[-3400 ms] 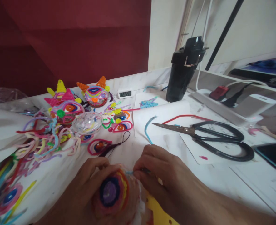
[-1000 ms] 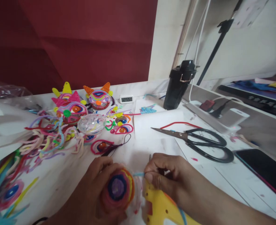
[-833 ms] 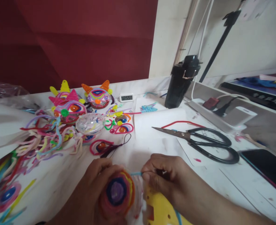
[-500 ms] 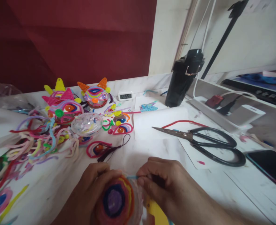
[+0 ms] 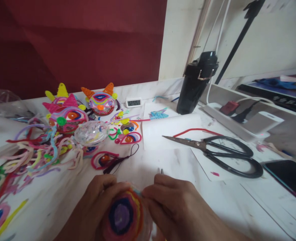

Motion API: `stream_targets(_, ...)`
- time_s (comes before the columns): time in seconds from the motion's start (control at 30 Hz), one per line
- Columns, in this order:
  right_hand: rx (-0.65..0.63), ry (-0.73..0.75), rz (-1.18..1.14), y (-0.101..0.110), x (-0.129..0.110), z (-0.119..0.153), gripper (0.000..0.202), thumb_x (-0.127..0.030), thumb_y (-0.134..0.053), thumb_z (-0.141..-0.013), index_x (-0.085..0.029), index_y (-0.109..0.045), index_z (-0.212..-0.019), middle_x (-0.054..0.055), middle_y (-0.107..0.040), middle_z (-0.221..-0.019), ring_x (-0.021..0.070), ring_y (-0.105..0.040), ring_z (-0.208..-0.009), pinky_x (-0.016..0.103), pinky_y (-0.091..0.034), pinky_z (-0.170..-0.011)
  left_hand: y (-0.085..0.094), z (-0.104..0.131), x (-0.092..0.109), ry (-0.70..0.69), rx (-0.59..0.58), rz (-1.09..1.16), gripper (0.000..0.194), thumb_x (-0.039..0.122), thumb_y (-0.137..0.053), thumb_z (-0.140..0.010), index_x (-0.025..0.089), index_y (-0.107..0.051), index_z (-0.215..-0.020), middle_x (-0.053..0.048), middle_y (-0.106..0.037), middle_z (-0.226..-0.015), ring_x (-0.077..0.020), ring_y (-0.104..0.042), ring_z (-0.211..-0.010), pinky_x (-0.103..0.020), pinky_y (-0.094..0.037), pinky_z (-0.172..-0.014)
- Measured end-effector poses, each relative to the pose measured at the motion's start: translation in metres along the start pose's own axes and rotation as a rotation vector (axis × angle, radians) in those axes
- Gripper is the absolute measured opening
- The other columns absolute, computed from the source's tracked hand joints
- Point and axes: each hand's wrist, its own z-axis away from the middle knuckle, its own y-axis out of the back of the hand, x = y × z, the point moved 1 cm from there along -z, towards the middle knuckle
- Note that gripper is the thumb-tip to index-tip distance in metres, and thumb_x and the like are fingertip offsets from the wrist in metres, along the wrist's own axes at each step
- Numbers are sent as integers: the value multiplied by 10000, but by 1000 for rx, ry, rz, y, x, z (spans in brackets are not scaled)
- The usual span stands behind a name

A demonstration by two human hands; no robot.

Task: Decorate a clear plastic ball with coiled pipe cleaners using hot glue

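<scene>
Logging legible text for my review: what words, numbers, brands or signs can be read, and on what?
"12:55", first digit faint: small white rectangular digital clock.
"专业乒乓", further lettering blurred: flat black-and-blue box-like item.
Unreadable, perhaps not writing: faint dark marks on the flat white paper sheet under black-handled metal scissors.

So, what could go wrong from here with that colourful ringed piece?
The thin blue strip might slip out of line between the right grip and the ringed piece. The left grip, clasping the piece's side, could squash it. A careless reach might meet the pointed scissors beyond the right grip.
</scene>
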Motion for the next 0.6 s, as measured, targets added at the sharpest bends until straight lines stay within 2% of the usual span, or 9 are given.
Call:
stream_targets(0.1, -105, -49, 137, 2, -5, -2, 120, -61, -657, -766, -168, -644, -715, 14, -605, -716, 143, -607, -603, 242, -382, -523, 1, -1, -1, -48, -62, 42, 734, 332, -798, -660, 371, -534, -1344, -52, -573, -1186, -274, -650, -985, -350, -601, -805)
stream_targets(0.27, -121, 13, 258, 2, -13, -6, 137, -83, -626, -830, -177, -633, -731, 20, -611, -697, 153, -602, -581, 251, -357, -495, 0, -5, -4, -185, -6, 71, 714, 280, -777, -716, 396, -520, -1372, -20, -535, -1098, -194, -641, -856, -261, -578, -705)
stream_targets(0.43, -61, 105, 344, -1, -13, -3, 169, -32, -642, -802, -179, -628, -720, 9, -602, -677, 142, -547, -549, 267, -294, -460, -1, -5, 2, -128, -12, 85, 683, 338, -803, -737, 406, -522, -1355, -23, -518, -1144, -214, -605, -932, -290, -566, -778)
stream_targets(0.6, -119, 72, 388, -1, -19, -1, 129, -53, -718, -773, -173, -674, -792, 29, -647, -743, 186, -588, -629, 299, -316, -498, 2, -7, 5, -120, -54, 89, 766, 339, -823, -661, 400, -510, -1357, -34, -482, -1190, -241, -570, -985, -316, -563, -788)
